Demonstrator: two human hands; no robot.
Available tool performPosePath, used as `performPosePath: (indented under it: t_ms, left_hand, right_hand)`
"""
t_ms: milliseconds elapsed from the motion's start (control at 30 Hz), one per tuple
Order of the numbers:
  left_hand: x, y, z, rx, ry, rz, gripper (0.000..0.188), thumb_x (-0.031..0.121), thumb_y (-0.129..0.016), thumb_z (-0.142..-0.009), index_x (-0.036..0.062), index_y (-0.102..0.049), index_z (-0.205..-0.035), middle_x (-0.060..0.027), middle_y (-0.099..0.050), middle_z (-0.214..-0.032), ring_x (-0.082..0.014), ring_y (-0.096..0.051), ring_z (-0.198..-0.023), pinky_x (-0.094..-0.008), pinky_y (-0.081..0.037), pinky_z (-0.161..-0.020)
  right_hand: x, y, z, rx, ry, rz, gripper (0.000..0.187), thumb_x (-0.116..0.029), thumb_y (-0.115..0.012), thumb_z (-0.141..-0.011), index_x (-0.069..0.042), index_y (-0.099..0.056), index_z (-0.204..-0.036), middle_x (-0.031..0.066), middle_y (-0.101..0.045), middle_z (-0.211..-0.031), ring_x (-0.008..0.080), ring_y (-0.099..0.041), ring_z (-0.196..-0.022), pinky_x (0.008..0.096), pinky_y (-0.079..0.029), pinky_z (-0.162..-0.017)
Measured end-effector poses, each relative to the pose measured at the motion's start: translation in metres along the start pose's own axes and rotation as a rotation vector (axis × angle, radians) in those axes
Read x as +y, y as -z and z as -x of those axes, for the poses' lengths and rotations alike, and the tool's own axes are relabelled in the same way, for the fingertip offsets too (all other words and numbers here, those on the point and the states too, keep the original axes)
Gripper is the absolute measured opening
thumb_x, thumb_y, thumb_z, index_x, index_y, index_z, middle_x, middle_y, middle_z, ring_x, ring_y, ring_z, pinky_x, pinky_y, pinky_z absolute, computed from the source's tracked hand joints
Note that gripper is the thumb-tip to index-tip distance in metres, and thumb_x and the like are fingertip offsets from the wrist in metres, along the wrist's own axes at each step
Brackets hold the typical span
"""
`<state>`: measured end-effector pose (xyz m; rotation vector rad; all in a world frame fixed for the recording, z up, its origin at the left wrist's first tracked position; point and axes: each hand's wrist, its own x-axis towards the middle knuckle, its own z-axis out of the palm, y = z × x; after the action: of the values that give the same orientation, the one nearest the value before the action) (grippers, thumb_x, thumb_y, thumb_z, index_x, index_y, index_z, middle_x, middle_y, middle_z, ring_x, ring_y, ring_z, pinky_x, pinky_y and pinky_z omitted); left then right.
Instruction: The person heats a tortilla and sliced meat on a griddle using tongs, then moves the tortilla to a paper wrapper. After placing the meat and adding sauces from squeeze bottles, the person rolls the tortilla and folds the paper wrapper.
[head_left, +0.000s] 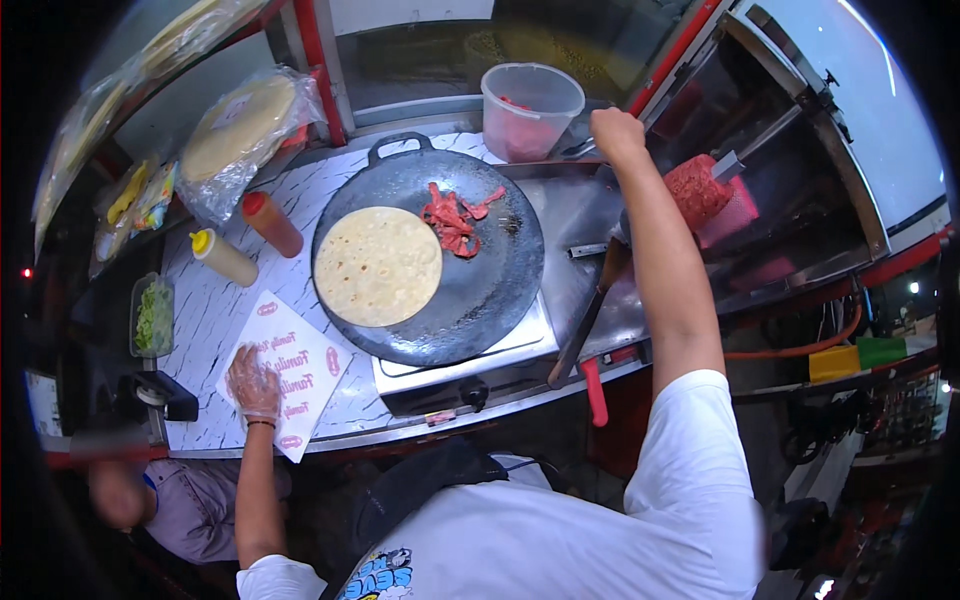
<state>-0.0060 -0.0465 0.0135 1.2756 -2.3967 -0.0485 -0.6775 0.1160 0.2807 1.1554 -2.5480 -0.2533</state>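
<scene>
My left hand, in a clear plastic glove, rests on the white wrapping paper at the lower left of the frame, its fingers apart and laid over the red print. My right hand reaches to the upper right, just beside the clear plastic tub with red meat inside; its fingers are curled, but I cannot tell whether they grip anything. In the middle of the frame, the flatbread lies flat on the left part of the black round griddle, with red meat strips just beside its upper right edge. On the worktop, left of the griddle, stand a yellow-capped squeeze bottle and a red squeeze bottle. A tray of shredded greens sits at the far left, and a meat spit shows at the upper right.
</scene>
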Motion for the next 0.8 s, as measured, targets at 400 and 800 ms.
performPosePath:
  t_ms: [400, 800]
  left_hand:
    - [-0.001, -0.002, 0.003, -0.036, 0.045, -0.020, 0.056, 0.017, -0.062, -0.076, 0.0053, -0.054, -0.130, -0.0174, -0.048, -0.139, -0.0377, -0.043, -0.129, -0.0512, -0.029, -0.110]
    - [0.003, 0.002, 0.003, -0.037, 0.059, 0.047, 0.057, 0.015, -0.062, -0.075, 0.0040, -0.054, -0.130, -0.0188, -0.048, -0.138, -0.0384, -0.043, -0.128, -0.0514, -0.028, -0.111]
  right_hand:
    - [-0.002, -0.064, -0.036, -0.117, 0.055, -0.054, 0.028, -0.015, -0.051, -0.089, -0.007, -0.073, -0.104, 0.0193, -0.069, -0.111, 0.0366, -0.068, -0.101, 0.0463, -0.055, -0.084]
    - [0.006, -0.032, -0.018, -0.038, 0.041, -0.065, 0.024, -0.011, -0.052, -0.089, -0.003, -0.073, -0.097, 0.0226, -0.070, -0.101, 0.0397, -0.069, -0.095, 0.0484, -0.056, -0.081]
